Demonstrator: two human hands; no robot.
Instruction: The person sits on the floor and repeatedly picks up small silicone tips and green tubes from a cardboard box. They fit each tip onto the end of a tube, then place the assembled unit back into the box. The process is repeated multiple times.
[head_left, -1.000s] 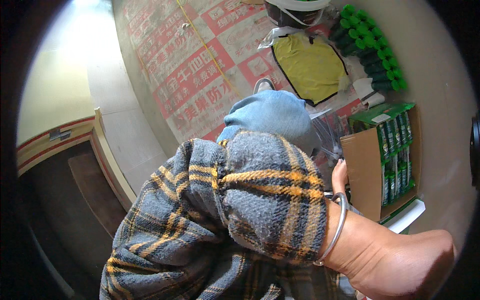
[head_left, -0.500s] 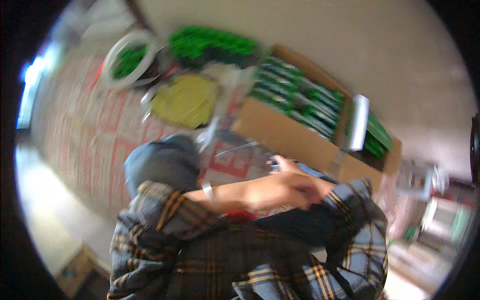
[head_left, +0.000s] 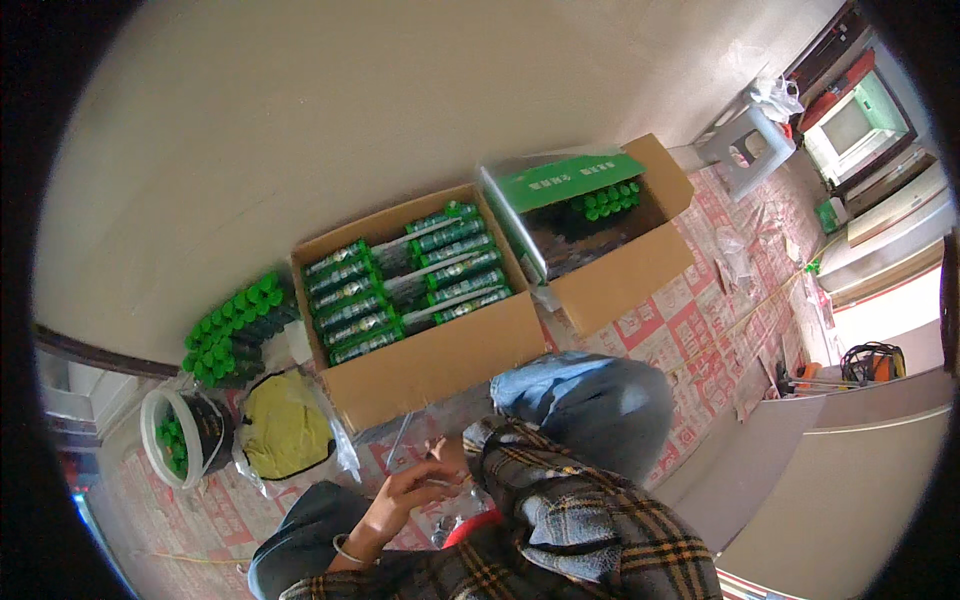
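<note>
My left hand [head_left: 402, 497], with a pale band at its wrist, reaches across with fingers stretched out towards my right hand. Its fingertips lie by the right wrist. My right hand [head_left: 452, 455] comes out of a plaid cuff with its fingers curled; whatever it may hold is too small to make out. Just beyond it a thin grey rod [head_left: 399, 440] slants near the carton; whether the hand touches it I cannot tell. Below both hands, between my knees, a red object [head_left: 470, 527] with clear plastic beside it is partly hidden by my sleeve.
Ahead stands an open carton [head_left: 440, 368] of green-capped tubes [head_left: 345, 290]. Right of it is a second open carton [head_left: 625, 285]. To the left are a yellow bag [head_left: 287, 425], a bucket [head_left: 150, 440] and bunched green-capped tubes [head_left: 235, 320]. A grey stool [head_left: 750, 150] stands far right.
My view has swung, so the cartons now sit further left and level. My left forearm, which crossed over the right arm, has drawn back to the left.
</note>
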